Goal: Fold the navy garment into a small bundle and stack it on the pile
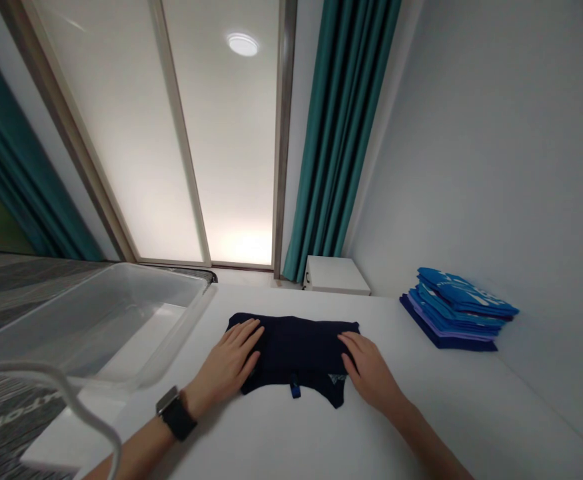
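A folded dark navy garment (296, 350) lies on the white table (321, 433), with a small blue tag at its near edge. My left hand (228, 365), with a black watch on the wrist, lies flat on the garment's left end, fingers stretched out. Flat on the right end rests my right hand (368, 370), fingers extended too. Neither hand grips anything.
A clear plastic bin (121, 320) stands at the table's left edge. A stack of folded blue garments (454, 307) sits at the right by the wall. A small white box (336, 275) is beyond the table, near teal curtains. A white cable (71, 400) crosses the lower left.
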A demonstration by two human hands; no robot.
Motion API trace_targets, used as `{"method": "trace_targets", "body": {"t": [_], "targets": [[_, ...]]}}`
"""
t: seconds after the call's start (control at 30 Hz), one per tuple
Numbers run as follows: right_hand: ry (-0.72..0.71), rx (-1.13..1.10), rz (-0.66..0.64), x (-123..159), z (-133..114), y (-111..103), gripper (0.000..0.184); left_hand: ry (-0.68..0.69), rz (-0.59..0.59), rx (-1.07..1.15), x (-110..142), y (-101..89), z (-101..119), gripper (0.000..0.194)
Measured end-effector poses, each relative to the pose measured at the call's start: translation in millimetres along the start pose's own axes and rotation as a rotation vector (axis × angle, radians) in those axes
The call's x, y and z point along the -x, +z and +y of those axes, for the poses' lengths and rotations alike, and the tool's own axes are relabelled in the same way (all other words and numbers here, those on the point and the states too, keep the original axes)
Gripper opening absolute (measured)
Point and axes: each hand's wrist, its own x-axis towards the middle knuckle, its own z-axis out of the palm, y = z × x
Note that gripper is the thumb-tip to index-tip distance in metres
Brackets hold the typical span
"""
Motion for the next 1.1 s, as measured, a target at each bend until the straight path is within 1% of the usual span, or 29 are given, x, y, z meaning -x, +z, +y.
{"method": "trace_targets", "body": {"t": [0.13,0.2,0.27,0.37,0.47,0.57,0.67,0.77,0.83,0.93,1.1], "targets": [[-0.008,0.075,-0.108,-41,-39,22,0.049,0.11,-0.062,-0.018,-43,15.8,21,0.05],[0.018,0.084,-0.161,-55,-55,35,0.051,0.124,-0.092,-0.013,-58,27.9,29,0.049],[0.048,0.086,-0.22,-62,-65,46,0.053,0.104,-0.124,-0.013,-65,41.0,34,0.049],[0.094,0.083,-0.279,-64,-69,56,0.057,0.045,-0.162,-0.011,-64,57.2,35,0.051],[0.136,0.085,-0.3,-63,-63,58,0.061,-0.015,-0.157,-0.001,-59,64.4,32,0.053],[0.198,0.102,-0.3,-60,-47,57,0.065,-0.075,-0.144,-0.005,-53,62.7,21,0.052],[0.258,0.136,-0.262,-54,-20,54,0.067,-0.158,-0.135,-0.031,-41,58.1,-2,0.051],[0.308,0.173,-0.236,-44,9,53,0.064,-0.252,-0.115,-0.05,-24,56.4,-28,0.05],[0.337,0.184,-0.215,-39,21,52,0.061,-0.295,-0.098,-0.056,-15,57.2,-40,0.05],[0.378,0.182,-0.21,-36,26,52,0.061,-0.322,-0.1,-0.068,-9,58.7,-46,0.05],[0.407,0.168,-0.237,-39,20,50,0.06,-0.351,-0.144,-0.053,-13,54.5,-39,0.05]]}}
